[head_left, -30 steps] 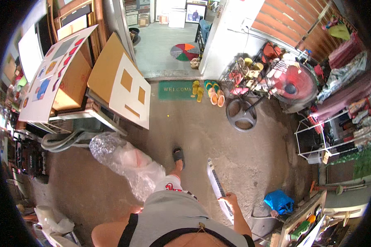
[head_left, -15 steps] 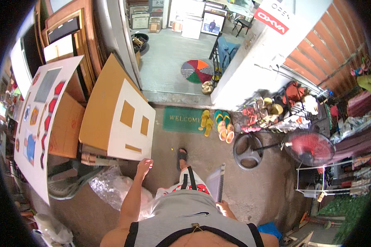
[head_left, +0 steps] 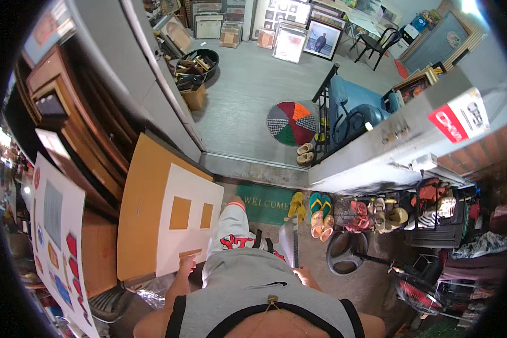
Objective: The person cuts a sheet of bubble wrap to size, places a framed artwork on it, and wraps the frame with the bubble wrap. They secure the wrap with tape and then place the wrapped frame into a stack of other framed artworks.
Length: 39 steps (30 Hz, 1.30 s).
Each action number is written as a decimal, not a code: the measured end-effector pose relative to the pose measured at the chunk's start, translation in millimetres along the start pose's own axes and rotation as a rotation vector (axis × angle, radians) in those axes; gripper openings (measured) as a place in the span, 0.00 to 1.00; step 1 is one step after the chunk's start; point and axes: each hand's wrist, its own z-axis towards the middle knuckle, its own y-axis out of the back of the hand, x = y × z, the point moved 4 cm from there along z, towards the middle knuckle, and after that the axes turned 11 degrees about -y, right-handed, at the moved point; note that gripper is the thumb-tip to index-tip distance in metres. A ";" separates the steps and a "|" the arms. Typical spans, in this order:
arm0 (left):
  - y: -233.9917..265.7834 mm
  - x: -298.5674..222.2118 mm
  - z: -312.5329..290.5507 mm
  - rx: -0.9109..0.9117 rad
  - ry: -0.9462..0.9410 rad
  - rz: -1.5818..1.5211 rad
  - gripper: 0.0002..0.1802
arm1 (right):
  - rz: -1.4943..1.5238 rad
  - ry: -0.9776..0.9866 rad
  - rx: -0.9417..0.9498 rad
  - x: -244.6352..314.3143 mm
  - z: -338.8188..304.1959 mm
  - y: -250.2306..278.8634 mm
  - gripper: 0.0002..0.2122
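Note:
My left hand (head_left: 187,266) hangs beside the lower edge of a white mat board (head_left: 196,239) with rectangular cut-outs. It holds nothing I can see, its fingers loosely bent and a little apart. Down by my right side, my right hand (head_left: 305,276) grips a thin flat panel (head_left: 288,241) with a pale grey edge. The panel stands nearly upright and is seen almost edge-on, so its face is mostly hidden. My left leg (head_left: 231,225) reaches forward over the near left of a green doormat (head_left: 259,204).
A raised doorstep (head_left: 253,169) leads into a room with a round patchwork rug (head_left: 291,123) and a blue seat (head_left: 357,110). Yellow slippers (head_left: 297,207), flip-flops (head_left: 321,215) and a shoe rack (head_left: 400,214) line the right, near a standing fan (head_left: 417,293). Wooden frames (head_left: 76,135) lean at left.
I have stepped forward toward the doorway, and my left leg now swings ahead. The doormat and doorstep appear nearer. The flat panel stays in my right hand.

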 end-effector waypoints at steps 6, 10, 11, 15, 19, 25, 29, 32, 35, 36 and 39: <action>-29.6 -145.8 126.9 0.148 -0.091 -0.168 0.13 | -0.069 0.011 0.026 113.5 88.7 -26.1 0.09; -39.3 -282.2 202.5 0.287 -0.025 -0.192 0.11 | -0.014 0.026 0.018 215.5 129.6 -30.0 0.09; -30.6 -337.4 224.8 0.340 0.002 -0.297 0.11 | -0.007 0.033 0.025 244.3 134.0 -29.9 0.09; 19.1 -551.0 253.2 0.158 -0.555 0.139 0.20 | 0.010 0.041 0.062 349.5 140.4 -21.3 0.09; 61.7 -704.0 259.7 -0.042 -0.719 -0.326 0.12 | 0.063 0.041 0.091 424.9 165.5 -32.7 0.10; 60.5 -787.0 308.3 -0.014 -0.533 -0.282 0.11 | 0.004 0.065 0.005 504.7 236.7 -74.4 0.12; 28.3 -802.3 373.7 0.076 -0.345 -0.254 0.15 | 0.063 -0.016 0.053 605.6 300.5 -83.2 0.13; -3.8 -832.1 404.0 0.127 -0.191 -0.115 0.12 | 0.072 -0.031 -0.025 697.9 350.0 -77.6 0.14; -15.2 -897.1 420.1 0.183 -0.295 0.191 0.08 | 0.099 -0.058 0.012 751.3 358.9 -74.8 0.15; -22.8 -928.4 426.9 0.242 -0.396 0.250 0.07 | 0.104 -0.088 0.008 774.2 362.8 -73.2 0.15; -40.1 -1012.1 458.6 0.285 -0.384 0.142 0.07 | 0.157 -0.180 -0.011 837.1 365.6 -62.3 0.17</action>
